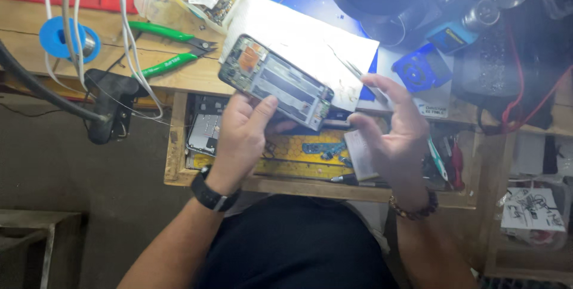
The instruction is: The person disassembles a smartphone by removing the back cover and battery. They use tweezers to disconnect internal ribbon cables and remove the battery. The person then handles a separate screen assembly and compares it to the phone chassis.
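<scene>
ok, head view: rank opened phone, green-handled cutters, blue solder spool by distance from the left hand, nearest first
1. Opened phone: held in the left hand, above the open drawer.
2. Green-handled cutters: on the wooden bench, up and to the left of that hand.
3. Blue solder spool: farthest, near the bench's left edge beside the white cables.

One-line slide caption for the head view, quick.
Left hand holds an opened phone above a cluttered wooden bench; right hand hovers open beside it.
</scene>
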